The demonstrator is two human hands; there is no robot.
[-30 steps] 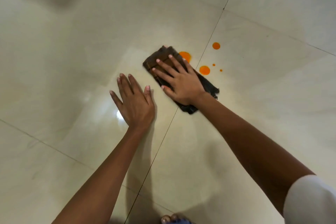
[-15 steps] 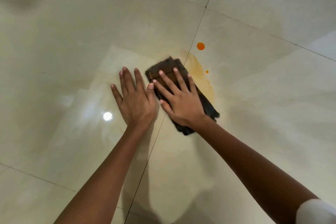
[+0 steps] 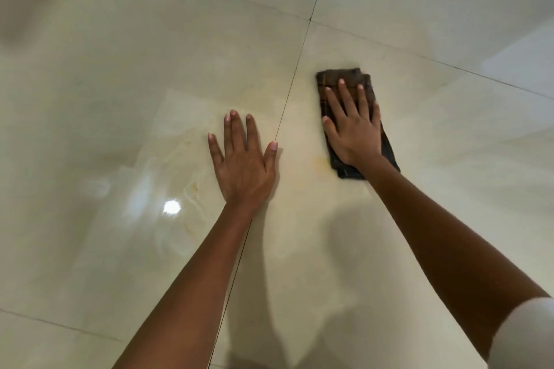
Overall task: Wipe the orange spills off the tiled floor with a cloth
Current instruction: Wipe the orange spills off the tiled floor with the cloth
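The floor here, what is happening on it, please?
A person is wiping a glossy cream tiled floor. The right hand lies flat, fingers spread, on a folded dark brown cloth and presses it against the tile. The left hand rests flat on the bare tile just left of a grout line, apparently as a support. No bright orange drops show now; only faint yellowish smears remain near the cloth and left of the left hand.

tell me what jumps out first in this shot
A dark brown cloth lies right of centre on the pale tiled floor, pressed flat under the right hand. The left hand lies flat beside the grout line, with faint orange smears to its left.
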